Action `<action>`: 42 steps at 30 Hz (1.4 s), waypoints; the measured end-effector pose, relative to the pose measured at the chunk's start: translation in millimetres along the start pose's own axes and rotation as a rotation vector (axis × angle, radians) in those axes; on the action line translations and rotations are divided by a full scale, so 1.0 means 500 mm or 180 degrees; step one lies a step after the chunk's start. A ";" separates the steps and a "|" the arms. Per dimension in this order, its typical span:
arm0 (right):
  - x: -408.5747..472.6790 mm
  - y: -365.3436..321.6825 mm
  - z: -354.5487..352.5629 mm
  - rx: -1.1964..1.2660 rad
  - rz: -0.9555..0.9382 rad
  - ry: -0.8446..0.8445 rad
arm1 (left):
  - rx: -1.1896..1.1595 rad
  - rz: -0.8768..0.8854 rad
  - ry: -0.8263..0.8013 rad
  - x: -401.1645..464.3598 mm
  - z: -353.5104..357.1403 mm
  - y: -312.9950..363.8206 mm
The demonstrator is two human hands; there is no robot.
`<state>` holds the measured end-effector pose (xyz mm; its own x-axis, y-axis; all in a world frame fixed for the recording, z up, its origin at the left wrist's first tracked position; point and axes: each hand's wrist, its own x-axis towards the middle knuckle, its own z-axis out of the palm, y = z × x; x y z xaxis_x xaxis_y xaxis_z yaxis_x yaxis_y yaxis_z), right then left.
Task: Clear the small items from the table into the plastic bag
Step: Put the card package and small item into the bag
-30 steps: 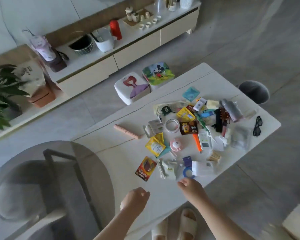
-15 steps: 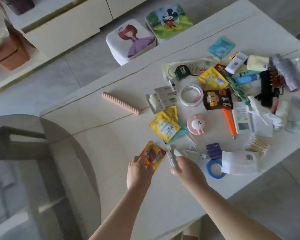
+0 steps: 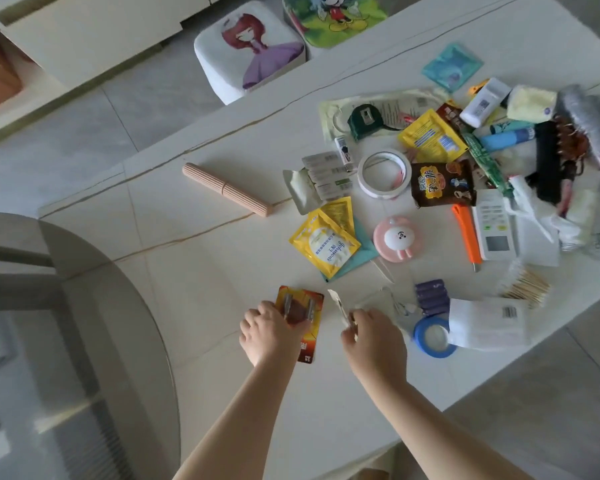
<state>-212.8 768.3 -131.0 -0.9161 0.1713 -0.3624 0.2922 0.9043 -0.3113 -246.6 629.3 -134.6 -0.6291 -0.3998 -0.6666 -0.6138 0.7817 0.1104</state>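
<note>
Small items (image 3: 430, 188) lie spread past both grips on the table (image 3: 194, 271). Both hands have just reached in: the left hand (image 3: 271, 332) now grips a battery card (image 3: 302, 318), the right hand (image 3: 373, 336) pinches a thin white packet (image 3: 338, 303). Picking up has started; no bag shows.

This is a home living room. Two children's stools (image 3: 253, 50) with cartoon pictures stand on a tiled floor (image 3: 94, 133) beside a low cream cabinet (image 3: 84, 32). Household odds and ends clutter the pale surface (image 3: 205, 258).
</note>
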 end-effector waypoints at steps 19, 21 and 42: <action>0.019 0.064 0.004 -0.0018 0.0542 0.0095 | -0.0965 -0.0240 -0.0205 -0.048 0.021 -0.002; 0.016 0.066 0.001 0.0099 0.0609 -0.0017 | -0.1130 -0.0255 -0.0219 -0.055 0.020 -0.002; 0.073 -0.028 0.037 -0.0221 -0.0542 0.0208 | -0.1289 -0.0200 -0.0342 -0.055 0.047 -0.019</action>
<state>-245.5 754.5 -155.9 -0.9672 0.0366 -0.2513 0.1140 0.9468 -0.3010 -212.5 644.1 -134.7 -0.5444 -0.3716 -0.7520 -0.8006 0.4977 0.3336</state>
